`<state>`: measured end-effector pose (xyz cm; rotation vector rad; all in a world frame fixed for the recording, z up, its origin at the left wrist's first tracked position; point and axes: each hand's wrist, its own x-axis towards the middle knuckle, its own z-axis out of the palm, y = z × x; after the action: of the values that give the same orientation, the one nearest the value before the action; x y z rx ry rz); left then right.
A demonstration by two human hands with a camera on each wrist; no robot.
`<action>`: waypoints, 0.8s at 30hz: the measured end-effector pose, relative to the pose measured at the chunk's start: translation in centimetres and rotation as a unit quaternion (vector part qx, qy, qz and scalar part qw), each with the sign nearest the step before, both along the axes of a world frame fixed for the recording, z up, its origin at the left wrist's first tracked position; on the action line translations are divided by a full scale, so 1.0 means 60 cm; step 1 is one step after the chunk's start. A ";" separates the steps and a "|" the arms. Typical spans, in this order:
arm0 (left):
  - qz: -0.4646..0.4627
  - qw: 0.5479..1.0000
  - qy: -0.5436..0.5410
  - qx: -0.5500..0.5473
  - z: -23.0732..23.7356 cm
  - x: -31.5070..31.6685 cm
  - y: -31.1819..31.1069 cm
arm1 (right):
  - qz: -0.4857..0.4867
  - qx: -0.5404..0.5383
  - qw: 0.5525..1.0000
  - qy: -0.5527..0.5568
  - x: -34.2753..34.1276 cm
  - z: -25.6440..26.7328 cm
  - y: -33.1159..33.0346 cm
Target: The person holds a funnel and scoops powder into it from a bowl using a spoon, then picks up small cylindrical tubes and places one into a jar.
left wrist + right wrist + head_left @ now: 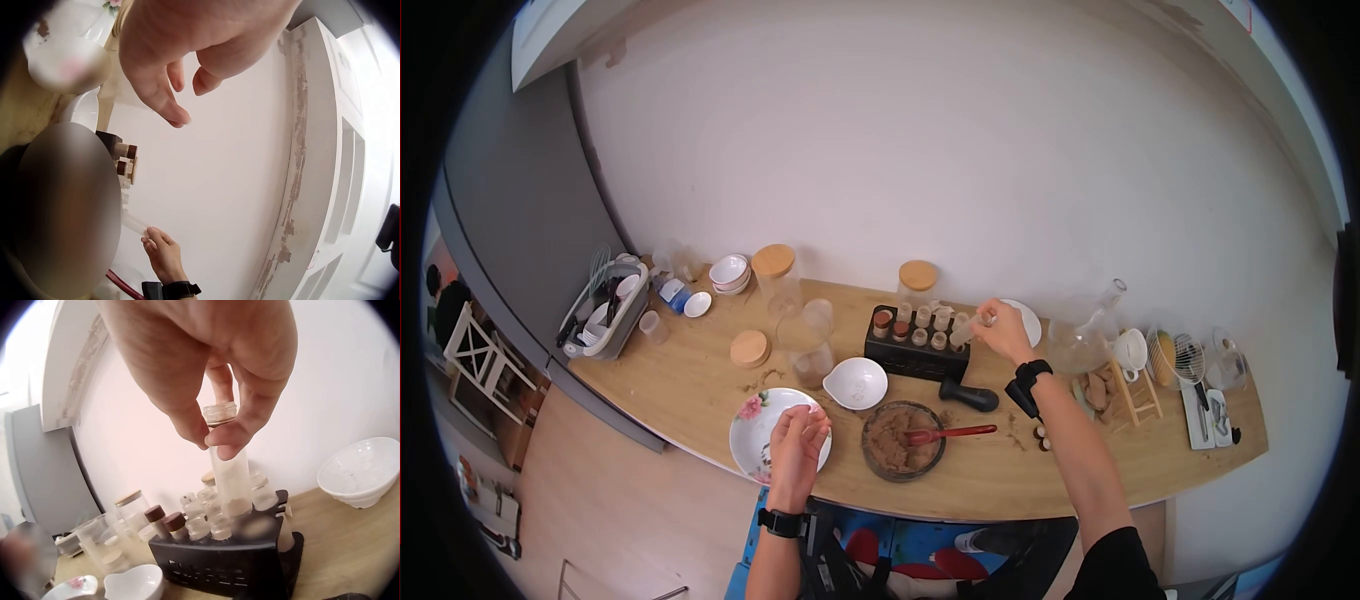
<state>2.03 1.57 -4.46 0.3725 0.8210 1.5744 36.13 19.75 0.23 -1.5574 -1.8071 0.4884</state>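
Note:
My right hand pinches the neck of a clear glass tube at the right end of the black rack. In the right wrist view the tube is uncapped, with its lower end at the rack; whether it stands in a slot I cannot tell. Other tubes fill the rack, two with brown caps. My left hand hovers over the floral plate, its fingers loosely bent and holding nothing; the left wrist view shows the left hand empty too.
A stone bowl of brown powder with a red spoon sits at the front. Around it are a white bowl, a black handle and glass jars. Farther right stand a flask and a wooden rack.

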 end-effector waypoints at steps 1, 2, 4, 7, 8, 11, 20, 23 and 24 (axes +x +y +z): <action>-0.005 1.000 -0.003 0.003 -0.002 0.001 -0.002 | -0.013 -0.008 1.000 -0.019 0.001 -0.010 0.002; -0.010 1.000 -0.006 0.008 -0.003 0.002 -0.002 | -0.012 -0.009 1.000 -0.020 0.002 -0.020 0.005; -0.010 1.000 -0.005 0.003 -0.001 0.004 -0.001 | -0.013 -0.017 0.999 -0.034 0.004 -0.039 0.016; -0.014 1.000 -0.002 -0.003 0.002 0.007 -0.004 | 0.004 0.010 0.996 -0.091 -0.021 -0.016 0.009; -0.018 1.000 -0.003 0.000 0.003 0.009 -0.004 | 0.004 0.008 0.996 -0.089 -0.023 -0.027 0.013; -0.015 1.000 -0.013 -0.006 -0.007 0.005 -0.008 | 0.027 0.010 0.991 -0.134 -0.035 -0.046 0.026; -0.013 1.000 0.013 -0.001 -0.005 -0.010 -0.022 | 0.010 -0.054 0.960 -0.274 -0.055 -0.091 0.050; -0.025 0.999 0.018 -0.009 -0.013 -0.010 -0.022 | 0.042 -0.076 0.960 -0.267 -0.040 -0.081 0.055; -0.031 0.999 0.018 -0.007 -0.011 -0.007 -0.021 | 0.071 -0.096 0.960 -0.251 -0.035 -0.058 0.044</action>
<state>1.64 0.29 -5.14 0.4129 0.8401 1.5075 34.02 22.37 -3.22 -1.8097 -2.3255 0.3608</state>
